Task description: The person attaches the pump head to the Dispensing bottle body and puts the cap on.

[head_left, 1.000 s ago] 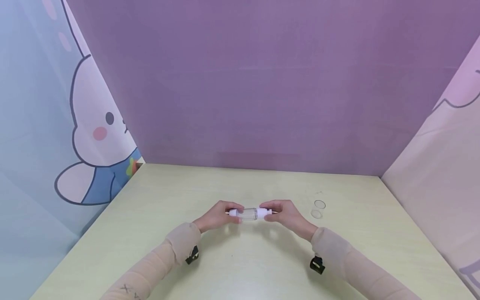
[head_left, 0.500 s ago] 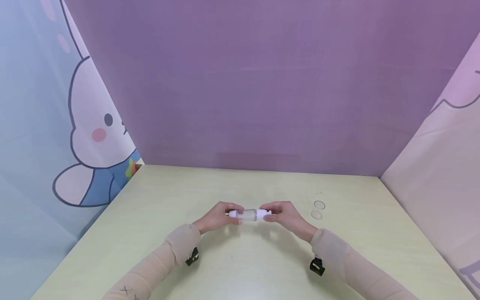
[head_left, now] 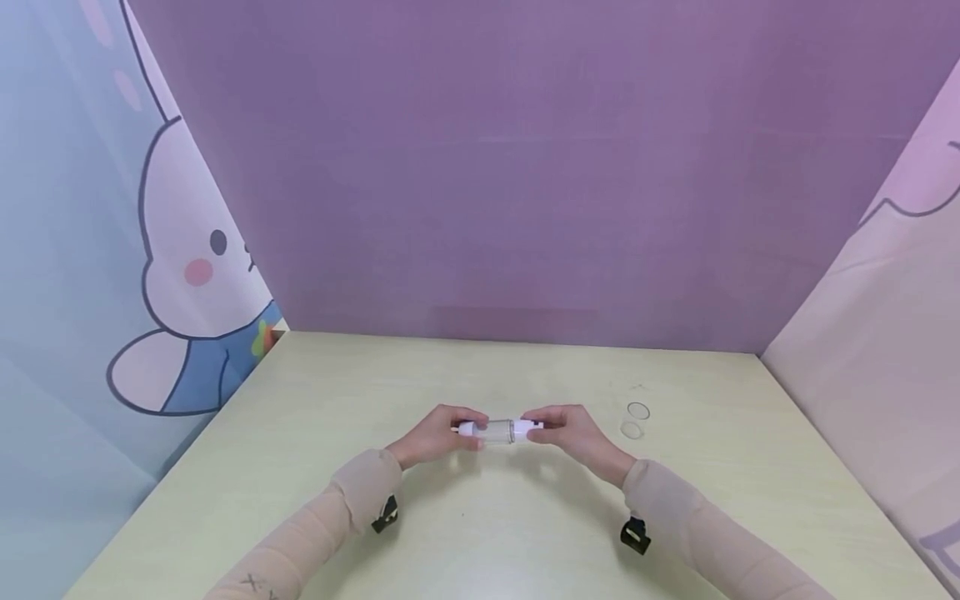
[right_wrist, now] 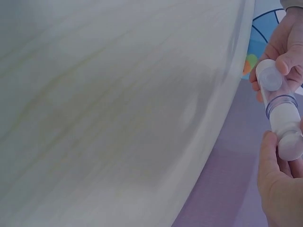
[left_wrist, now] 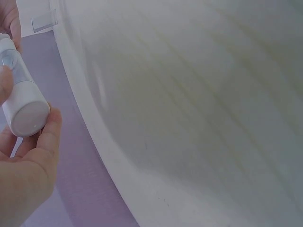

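Observation:
A clear pump bottle (head_left: 498, 431) with white ends lies sideways between both hands, raised over the table. My left hand (head_left: 435, 433) holds its white base (left_wrist: 31, 113), thumb on one side and fingers on the other. The right hand (head_left: 576, 435) grips the white pump head (right_wrist: 285, 120) at the other end. In the right wrist view, a ridged clear collar shows where the head meets the body. A clear, hollow cap (head_left: 635, 421) lies on the table to the right of the right hand; it shows too in the left wrist view.
The pale wood-look table (head_left: 480, 525) reaches back to a purple cloth wall (head_left: 510, 183). A curtain with a cartoon rabbit (head_left: 195, 242) hangs at the left, and a pale pink one (head_left: 892, 333) at the right. Black straps (head_left: 385, 513) sit under both sleeves.

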Demonstrator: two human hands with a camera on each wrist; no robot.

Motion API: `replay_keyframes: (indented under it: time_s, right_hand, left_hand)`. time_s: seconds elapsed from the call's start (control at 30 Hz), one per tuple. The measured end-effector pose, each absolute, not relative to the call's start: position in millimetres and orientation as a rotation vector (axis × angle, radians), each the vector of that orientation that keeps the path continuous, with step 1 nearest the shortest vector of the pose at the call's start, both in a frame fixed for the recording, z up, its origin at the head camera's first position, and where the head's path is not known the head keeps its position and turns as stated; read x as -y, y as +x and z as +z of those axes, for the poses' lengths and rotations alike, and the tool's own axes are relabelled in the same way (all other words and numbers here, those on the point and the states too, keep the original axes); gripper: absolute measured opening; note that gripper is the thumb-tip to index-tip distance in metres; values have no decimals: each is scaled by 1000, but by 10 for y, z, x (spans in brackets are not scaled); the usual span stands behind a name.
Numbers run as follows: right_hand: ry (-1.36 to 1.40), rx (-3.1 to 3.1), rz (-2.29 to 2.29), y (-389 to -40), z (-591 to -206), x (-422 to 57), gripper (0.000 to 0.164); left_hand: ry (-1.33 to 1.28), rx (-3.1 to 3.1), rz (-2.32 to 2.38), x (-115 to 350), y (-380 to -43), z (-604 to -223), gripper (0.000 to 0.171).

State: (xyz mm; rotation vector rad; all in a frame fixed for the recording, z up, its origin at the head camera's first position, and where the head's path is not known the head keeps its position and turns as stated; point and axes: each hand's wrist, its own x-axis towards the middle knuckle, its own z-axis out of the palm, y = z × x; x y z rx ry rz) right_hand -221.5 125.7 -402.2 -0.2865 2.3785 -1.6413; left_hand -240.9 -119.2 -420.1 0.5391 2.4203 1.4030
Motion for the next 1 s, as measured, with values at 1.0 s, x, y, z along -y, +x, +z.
replay_keyframes:
  time_s: [1.0]
  right_hand:
    - [-288, -2376, -1633, -2210, -4064, -1268, 38]
  left_hand:
    - [511, -2424, 1406, 1185, -2416, -4222, 40]
